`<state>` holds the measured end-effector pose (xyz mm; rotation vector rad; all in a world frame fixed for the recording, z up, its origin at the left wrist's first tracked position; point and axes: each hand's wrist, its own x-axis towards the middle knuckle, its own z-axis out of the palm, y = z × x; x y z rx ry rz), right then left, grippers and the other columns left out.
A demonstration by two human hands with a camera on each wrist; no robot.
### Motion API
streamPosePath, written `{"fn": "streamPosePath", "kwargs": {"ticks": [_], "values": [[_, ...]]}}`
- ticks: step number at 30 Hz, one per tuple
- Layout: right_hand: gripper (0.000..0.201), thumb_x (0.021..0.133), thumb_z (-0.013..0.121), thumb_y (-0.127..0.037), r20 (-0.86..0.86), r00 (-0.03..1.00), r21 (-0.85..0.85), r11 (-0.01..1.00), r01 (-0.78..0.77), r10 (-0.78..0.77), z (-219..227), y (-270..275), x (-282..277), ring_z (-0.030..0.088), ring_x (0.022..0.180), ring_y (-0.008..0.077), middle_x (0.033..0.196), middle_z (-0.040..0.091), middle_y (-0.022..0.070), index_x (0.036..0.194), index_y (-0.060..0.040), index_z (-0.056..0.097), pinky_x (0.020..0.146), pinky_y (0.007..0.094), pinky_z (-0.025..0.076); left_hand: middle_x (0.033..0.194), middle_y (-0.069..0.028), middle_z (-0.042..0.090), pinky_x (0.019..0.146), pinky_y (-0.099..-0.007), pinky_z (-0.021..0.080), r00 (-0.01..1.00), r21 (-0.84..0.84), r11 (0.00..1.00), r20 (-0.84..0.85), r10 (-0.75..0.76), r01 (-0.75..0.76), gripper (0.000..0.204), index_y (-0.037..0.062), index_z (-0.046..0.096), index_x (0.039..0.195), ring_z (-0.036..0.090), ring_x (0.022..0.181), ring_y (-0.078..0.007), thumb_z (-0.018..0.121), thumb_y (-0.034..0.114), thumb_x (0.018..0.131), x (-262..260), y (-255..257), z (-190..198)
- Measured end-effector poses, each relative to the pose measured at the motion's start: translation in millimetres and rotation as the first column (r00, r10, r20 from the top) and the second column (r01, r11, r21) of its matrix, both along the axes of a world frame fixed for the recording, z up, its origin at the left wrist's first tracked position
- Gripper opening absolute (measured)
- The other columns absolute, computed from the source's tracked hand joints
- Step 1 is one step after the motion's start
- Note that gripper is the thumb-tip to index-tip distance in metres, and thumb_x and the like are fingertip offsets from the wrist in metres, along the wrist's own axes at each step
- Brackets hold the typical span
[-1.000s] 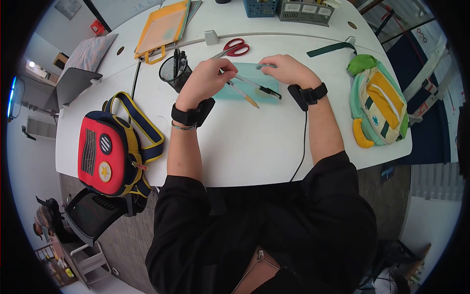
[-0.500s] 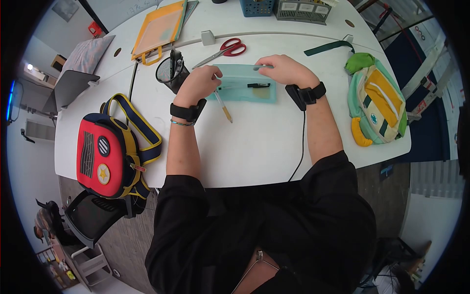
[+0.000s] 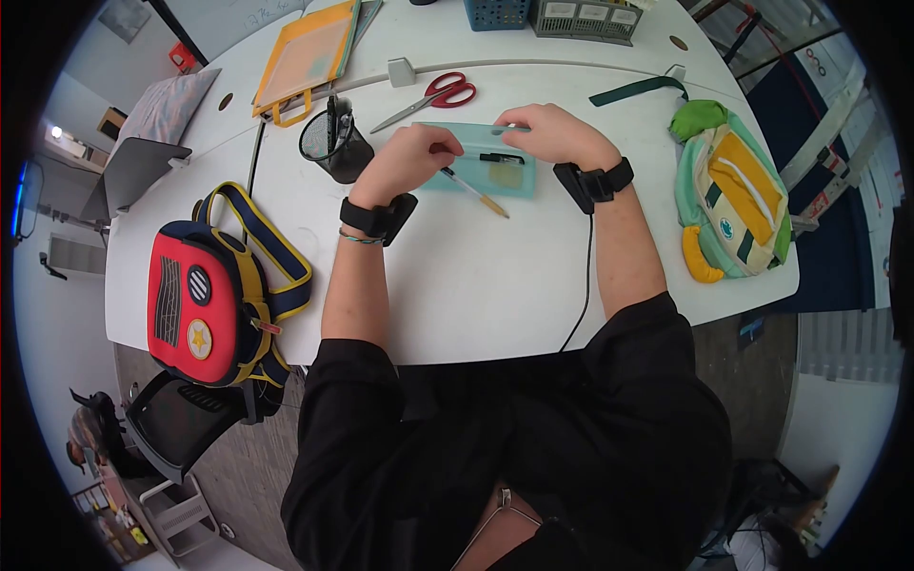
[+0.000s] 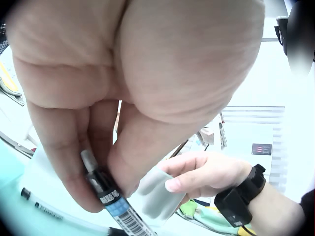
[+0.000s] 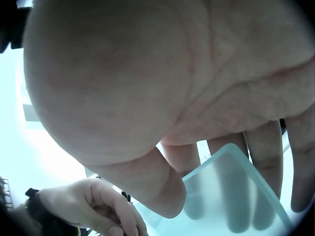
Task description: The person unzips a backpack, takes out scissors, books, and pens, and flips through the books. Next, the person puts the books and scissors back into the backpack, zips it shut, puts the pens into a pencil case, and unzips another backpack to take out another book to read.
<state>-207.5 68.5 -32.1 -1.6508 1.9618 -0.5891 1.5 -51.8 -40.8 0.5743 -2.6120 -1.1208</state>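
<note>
My left hand point(image 3: 405, 164) pinches a slim pen point(image 3: 476, 194) between thumb and fingertips. The pen has a white barrel, a tan end and, in the left wrist view, a barcode label point(image 4: 130, 221). It slants over the near edge of a translucent teal pencil case point(image 3: 526, 187). Inside the open case lie a black pen point(image 3: 502, 159) and a small beige patch point(image 3: 506, 175). With thumb and fingers on either side, my right hand point(image 3: 564, 140) holds the case's raised lid point(image 5: 229, 172) at its edge.
Red-handled scissors point(image 3: 451, 91) and a black mesh pen holder point(image 3: 350, 160) stand or lie beyond my left hand. A red backpack point(image 3: 195, 300) is at left, a green-and-yellow one point(image 3: 733, 200) at right. Farther back are a yellow folder point(image 3: 307, 57) and baskets point(image 3: 586, 21).
The black pen has left my left hand and lies in the case. My left hand moved left, then back right over the case with the tan-ended pen. The right hand stays at the lid.
</note>
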Motion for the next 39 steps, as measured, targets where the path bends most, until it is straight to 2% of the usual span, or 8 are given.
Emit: {"fn": "streamPosePath", "kwargs": {"ticks": [7,11,18,21,23,29,35,39], "values": [[0.033,0.083,0.059,-0.023,-0.007,1.000,0.000,1.000,-0.015,0.015,8.5,4.7,3.8,0.063,0.079,0.0249,0.089,0.069,0.0131,0.111,-0.0065,0.065,0.072,0.0341,0.050,0.087,-0.0049,0.068,0.079,-0.0260,0.051,0.990,0.237,0.971,-0.141,0.030,0.004,0.015,-0.0035,0.066,0.099,0.064,0.083,-0.0124,0.061,0.001,0.086,-3.2,3.8,11.7],[0.031,0.081,0.062,-0.023,-0.041,0.999,-0.164,0.986,0.000,-0.006,16.3,10.9,12.4,0.064,0.081,0.0261,0.088,0.069,0.0136,0.107,-0.0055,0.066,0.073,0.0336,0.050,0.088,-0.0044,0.068,0.079,-0.0254,0.051,0.989,0.187,0.982,-0.130,0.067,-0.042,0.014,-0.0037,0.066,0.099,0.064,0.084,-0.0118,0.061,0.000,0.086,-2.2,3.9,14.3],[0.028,0.080,0.061,-0.023,0.006,0.996,-0.065,0.994,-0.091,0.091,51.1,25.7,42.9,0.065,0.074,0.0286,0.080,0.067,0.0162,0.099,-0.0036,0.066,0.070,0.0360,0.051,0.091,-0.0055,0.068,0.079,-0.0254,0.052,0.984,0.107,0.993,-0.162,0.075,-0.058,0.014,-0.0036,0.066,0.099,0.065,0.086,-0.0124,0.061,0.000,0.086,2.5,-1.3,17.7],[0.024,0.081,0.057,-0.017,-0.305,0.943,-0.097,0.981,-0.170,0.133,30.8,18.8,60.1,0.063,0.070,0.0373,0.077,0.066,0.0191,0.095,0.0012,0.064,0.065,0.0410,0.051,0.092,-0.0055,0.068,0.080,-0.0254,0.052,0.969,0.171,0.981,-0.213,0.128,-0.092,0.014,-0.0034,0.065,0.099,0.065,0.087,-0.0125,0.061,0.000,0.087,6.6,-1.7,24.0],[0.021,0.082,0.056,-0.015,-0.239,0.963,-0.114,0.982,-0.152,0.122,25.3,13.6,70.2,0.062,0.071,0.0383,0.077,0.065,0.0204,0.092,0.0018,0.063,0.065,0.0429,0.050,0.093,-0.0056,0.068,0.080,-0.0254,0.052,0.959,0.243,0.965,-0.238,0.157,-0.097,0.013,-0.0033,0.065,0.099,0.065,0.087,-0.0125,0.061,0.000,0.087,9.2,1.2,30.2],[0.013,0.082,0.050,-0.003,-0.152,0.984,-0.162,0.980,-0.118,0.093,8.4,8.6,75.9,0.062,0.073,0.0413,0.077,0.063,0.0248,0.090,0.0023,0.058,0.066,0.0483,0.049,0.097,-0.0063,0.067,0.081,-0.0270,0.052,0.974,0.187,0.980,-0.199,0.105,-0.068,0.018,-0.0021,0.064,0.105,0.065,0.090,-0.0134,0.058,0.001,0.088,16.0,-0.8,34.9],[0.017,0.077,0.051,0.003,-0.389,0.916,-0.174,0.969,-0.176,0.096,-18.8,7.2,86.6,0.062,0.073,0.0414,0.075,0.063,0.0229,0.093,0.0021,0.058,0.066,0.0485,0.050,0.104,-0.0126,0.068,0.090,-0.0332,0.049,0.990,-0.245,0.963,0.053,0.128,-0.111,0.037,0.0006,0.062,0.111,0.064,0.099,-0.0273,0.052,0.000,0.075,26.0,-13.6,11.2],[0.017,0.076,0.053,0.004,-0.445,0.894,-0.253,0.965,-0.065,-0.057,-40.2,-1.2,95.4,0.063,0.072,0.0392,0.072,0.063,0.0207,0.092,0.0014,0.059,0.067,0.0479,0.051,0.100,-0.0124,0.068,0.080,-0.0325,0.051,0.975,-0.234,0.952,-0.146,0.168,-0.199,0.032,0.0019,0.063,0.108,0.065,0.088,-0.0232,0.055,0.002,0.078,25.8,-22.4,12.2]]}}
